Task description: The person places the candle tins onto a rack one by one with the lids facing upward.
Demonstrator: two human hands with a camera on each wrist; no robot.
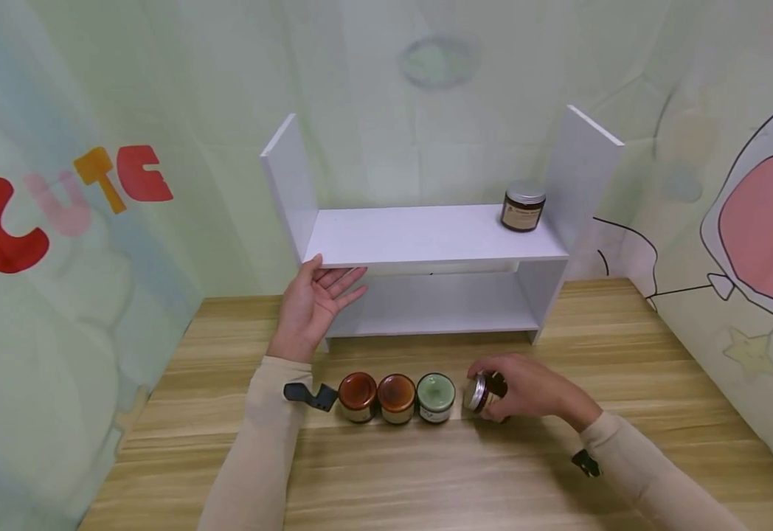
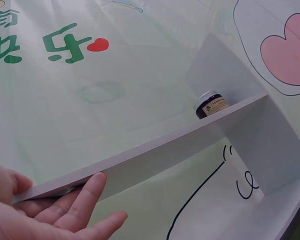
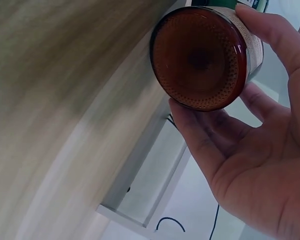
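My left hand [image 1: 307, 313] grips the front left edge of the white shelf [image 1: 420, 234], thumb on top of the upper board and fingers beneath it. In my right hand [image 1: 526, 387] is an amber glass jar [image 3: 197, 57] with a silver lid and a paper label. It is tilted close above the table, lid toward the left in the head view, its round base facing the right wrist camera. Left of it, a green jar [image 1: 436, 397] and two reddish-brown jars [image 1: 397, 398] stand in a row. Another silver-lidded jar [image 1: 522, 206] stands on the upper board's right end.
The shelf has two upright side panels [image 1: 575, 181] and a lower board [image 1: 433, 302]. It stands at the back of the wood-grain table [image 1: 386, 479]. Printed cloth walls [image 1: 426, 110] enclose the table at the back and both sides.
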